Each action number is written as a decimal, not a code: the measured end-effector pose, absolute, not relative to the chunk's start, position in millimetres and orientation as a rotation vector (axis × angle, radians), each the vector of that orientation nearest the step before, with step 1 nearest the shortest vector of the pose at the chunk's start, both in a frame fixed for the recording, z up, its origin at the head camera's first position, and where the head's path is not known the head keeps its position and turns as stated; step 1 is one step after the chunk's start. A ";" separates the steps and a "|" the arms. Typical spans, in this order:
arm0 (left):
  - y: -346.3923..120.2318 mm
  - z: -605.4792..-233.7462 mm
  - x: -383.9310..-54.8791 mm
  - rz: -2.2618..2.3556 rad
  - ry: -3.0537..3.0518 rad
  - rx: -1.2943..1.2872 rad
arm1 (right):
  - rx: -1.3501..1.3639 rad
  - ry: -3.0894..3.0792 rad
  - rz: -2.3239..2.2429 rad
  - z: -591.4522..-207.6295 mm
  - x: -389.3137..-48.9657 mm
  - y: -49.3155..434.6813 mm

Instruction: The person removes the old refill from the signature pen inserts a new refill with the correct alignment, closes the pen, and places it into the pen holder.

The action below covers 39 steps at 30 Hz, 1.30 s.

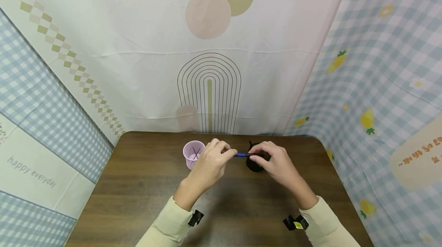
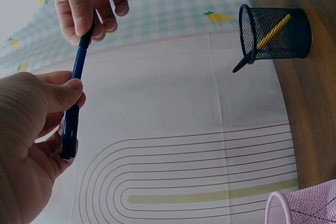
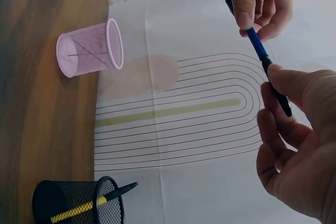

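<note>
The left hand and right hand pinch a blue pen at lower centre, probably light, stiff and slick, best held near each end.

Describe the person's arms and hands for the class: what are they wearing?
The left hand and right hand are bare. The left sleeve and right sleeve are cream and look softly padded. A small black device sits near the end of each sleeve; the right one bears a yellow patch.
</note>
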<state>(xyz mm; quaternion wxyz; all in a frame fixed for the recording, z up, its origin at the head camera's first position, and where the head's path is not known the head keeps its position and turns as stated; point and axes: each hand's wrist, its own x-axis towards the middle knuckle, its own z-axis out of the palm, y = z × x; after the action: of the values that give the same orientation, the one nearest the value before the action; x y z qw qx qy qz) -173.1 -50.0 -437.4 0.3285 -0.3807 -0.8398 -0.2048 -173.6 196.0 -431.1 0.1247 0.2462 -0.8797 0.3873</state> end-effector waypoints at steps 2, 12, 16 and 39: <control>-49.9 -437.5 -173.0 -0.541 -2.200 -0.998 | 0.715 -2.533 1.131 -433.3 -172.6 195.6; -49.7 -438.3 -173.8 -0.588 -2.195 -0.990 | 0.743 -2.408 1.122 -439.5 -172.4 192.7; -50.2 -437.7 -174.0 -0.611 -2.192 -0.986 | 0.750 -2.393 1.138 -440.9 -171.5 191.8; -51.6 -436.9 -173.4 -0.573 -2.184 -0.987 | 0.737 -2.692 1.106 -425.6 -175.6 195.9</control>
<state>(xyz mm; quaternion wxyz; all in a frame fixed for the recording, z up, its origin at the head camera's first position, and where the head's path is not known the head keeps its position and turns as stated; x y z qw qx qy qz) -173.4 -51.6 -436.9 0.3322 -0.3779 -0.8359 -0.2192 -175.6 195.9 -425.6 0.0698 0.2448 -0.8945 0.3676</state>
